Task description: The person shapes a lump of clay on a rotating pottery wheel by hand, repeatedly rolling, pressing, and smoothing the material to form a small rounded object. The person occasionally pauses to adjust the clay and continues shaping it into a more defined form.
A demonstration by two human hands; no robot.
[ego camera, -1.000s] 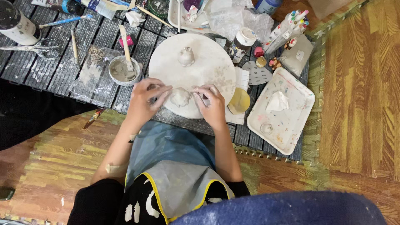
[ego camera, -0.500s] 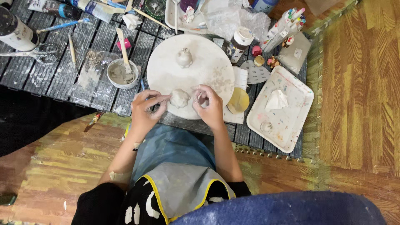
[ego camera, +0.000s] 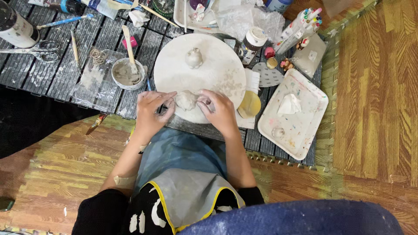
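Note:
A lump of pale clay (ego camera: 186,100) rests on the near edge of a round white board (ego camera: 217,69). My left hand (ego camera: 152,111) curls against the lump's left side, fingers pinching it. My right hand (ego camera: 220,113) presses it from the right with thumb and fingertips. Both hands are smeared with clay. A small finished clay figure (ego camera: 194,57) stands upright near the far side of the board. My knees in a blue and grey apron (ego camera: 187,174) are below.
A small bowl of slip with a wooden stick (ego camera: 126,73) sits left of the board. Scissors (ego camera: 35,48), brushes and tubes lie at far left. A paint-stained white tray (ego camera: 300,126) with crumpled tissue stands right. A yellow sponge (ego camera: 250,104) and markers (ego camera: 300,21) are near.
The view has shifted slightly. My fingers have worked around the clay lump, which stays in the same spot on the board's near edge.

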